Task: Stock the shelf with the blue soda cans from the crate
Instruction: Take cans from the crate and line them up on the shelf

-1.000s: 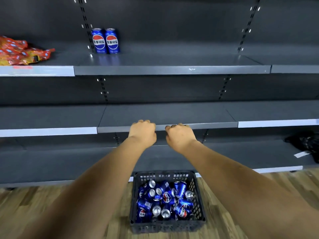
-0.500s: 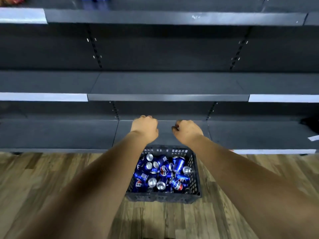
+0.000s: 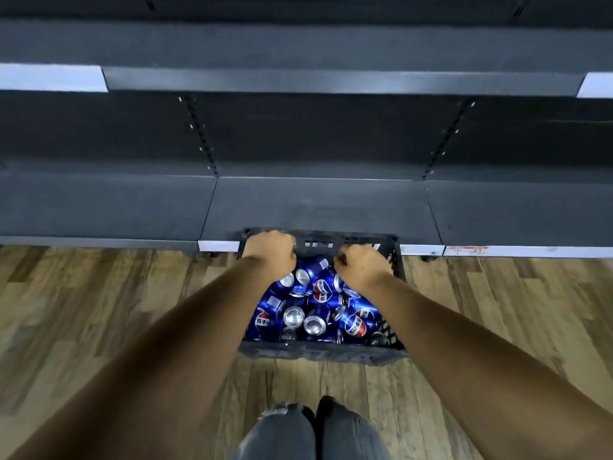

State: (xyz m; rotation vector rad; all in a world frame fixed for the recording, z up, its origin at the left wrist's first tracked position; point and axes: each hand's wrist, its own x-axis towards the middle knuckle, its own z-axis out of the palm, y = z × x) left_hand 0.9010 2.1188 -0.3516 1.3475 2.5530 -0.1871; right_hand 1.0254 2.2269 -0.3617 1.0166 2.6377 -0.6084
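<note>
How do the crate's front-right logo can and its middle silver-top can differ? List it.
The front-right can lies on its side, logo facing up; the middle can points its silver top at the camera, logo hidden. The front-right can sits nearer the crate's right wall; the middle can is ringed by other cans. Both are blue and loose in the crate.

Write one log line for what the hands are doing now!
left hand: curled, empty | right hand: curled, empty | over crate | cans: untouched

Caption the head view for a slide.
Both hands, left and right, curled above a dark crate of blue soda cans.
</note>
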